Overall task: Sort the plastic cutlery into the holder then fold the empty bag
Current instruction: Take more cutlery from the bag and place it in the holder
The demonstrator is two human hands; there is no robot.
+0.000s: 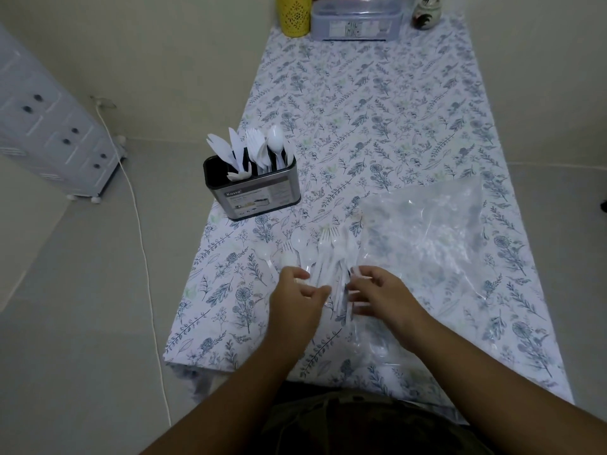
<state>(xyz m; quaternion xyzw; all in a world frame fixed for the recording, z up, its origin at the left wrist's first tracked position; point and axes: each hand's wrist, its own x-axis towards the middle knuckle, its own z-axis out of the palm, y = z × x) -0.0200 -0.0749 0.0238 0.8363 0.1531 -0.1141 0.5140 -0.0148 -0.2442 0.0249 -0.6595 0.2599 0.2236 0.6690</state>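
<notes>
A dark metal cutlery holder (259, 195) stands at the table's left edge with white plastic forks, knives and spoons (259, 149) upright in its compartments. A loose pile of white plastic cutlery (318, 254) lies on the cloth in front of me. My left hand (295, 300) rests on the handle ends at the pile's left, fingers curled around some of them. My right hand (377, 290) pinches handle ends at the pile's right. A clear plastic bag (433, 244) lies crumpled to the right of the pile, partly under my right forearm.
The table carries a floral cloth (377, 110). At its far end stand a yellow canister (294, 14), a clear lidded box (356, 23) and a small ceramic jar (427, 11). A drawer cabinet (49, 133) and a white cable (141, 231) are on the floor at left.
</notes>
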